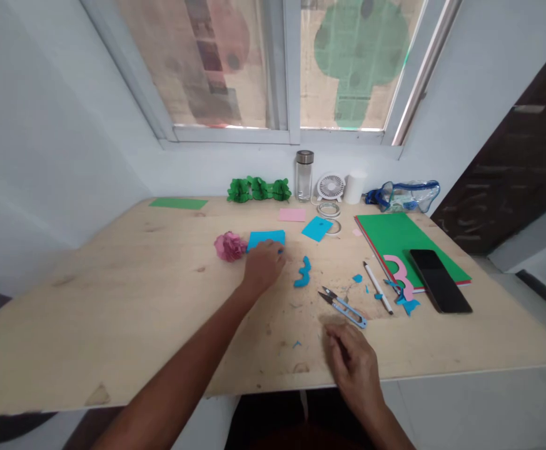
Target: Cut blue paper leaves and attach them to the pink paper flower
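Left hand (263,265), fingers curled flat onto blue paper (266,238) edge, no pinch yet; thin, floppy — lift by corner. Right hand (352,365) loose, empty, snips (343,306) just beyond fingertips.

Left hand (263,265) touches the blue paper (266,238) beside a pink flower (229,246); right hand (352,362) rests near snips (343,306)

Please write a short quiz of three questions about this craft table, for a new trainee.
1. True or false: the left hand rests on the blue paper.
2. What lies nearest the right hand? A) snips B) phone C) glass bottle
3. What colour is the paper flower beside the blue paper?

Key: 1 true; 2 A; 3 pink.
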`<state>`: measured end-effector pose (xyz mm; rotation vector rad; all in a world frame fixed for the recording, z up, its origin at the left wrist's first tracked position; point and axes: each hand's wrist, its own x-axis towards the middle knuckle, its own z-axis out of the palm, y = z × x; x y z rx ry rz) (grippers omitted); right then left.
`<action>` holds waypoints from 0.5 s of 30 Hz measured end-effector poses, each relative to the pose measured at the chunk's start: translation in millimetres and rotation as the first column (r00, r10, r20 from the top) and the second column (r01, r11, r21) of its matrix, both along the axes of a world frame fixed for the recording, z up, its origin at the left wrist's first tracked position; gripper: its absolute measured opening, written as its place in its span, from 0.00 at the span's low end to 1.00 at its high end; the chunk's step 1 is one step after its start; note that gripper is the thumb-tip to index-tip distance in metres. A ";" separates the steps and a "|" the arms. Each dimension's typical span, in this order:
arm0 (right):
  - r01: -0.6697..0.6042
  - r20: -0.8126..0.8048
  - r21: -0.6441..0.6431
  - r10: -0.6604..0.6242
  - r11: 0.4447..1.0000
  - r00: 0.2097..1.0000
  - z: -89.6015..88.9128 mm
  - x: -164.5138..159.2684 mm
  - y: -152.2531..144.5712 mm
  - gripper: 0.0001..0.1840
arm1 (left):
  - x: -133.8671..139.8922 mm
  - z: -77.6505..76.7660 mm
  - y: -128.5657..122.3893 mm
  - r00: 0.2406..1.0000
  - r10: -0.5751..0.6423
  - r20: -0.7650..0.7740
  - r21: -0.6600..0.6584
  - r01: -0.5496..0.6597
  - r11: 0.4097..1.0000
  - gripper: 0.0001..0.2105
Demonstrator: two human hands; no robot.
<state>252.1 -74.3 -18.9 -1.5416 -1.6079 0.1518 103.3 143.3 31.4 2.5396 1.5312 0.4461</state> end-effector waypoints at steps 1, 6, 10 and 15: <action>0.003 0.013 0.002 -0.003 1.000 1.000 0.2 -0.3 0.1 0.12 | -3.3 1.6 9.5 1.000 0.006 -0.022 0.004 -0.006 1.000 0.11; 0.008 0.037 0.014 -0.008 1.000 0.999 0.5 -1.4 0.7 0.11 | -14.7 5.3 40.6 0.993 0.003 -0.115 -0.010 -0.004 1.000 0.14; -0.003 0.034 0.005 0.003 1.000 0.999 -2.0 -1.3 0.6 0.11 | -19.2 1.4 45.5 0.986 -0.006 -0.169 -0.021 0.002 1.000 0.12; -0.018 0.039 -0.014 0.019 1.000 0.999 -3.7 -1.2 0.3 0.11 | -25.5 0.8 46.0 0.977 -0.031 -0.210 -0.026 0.026 0.999 0.11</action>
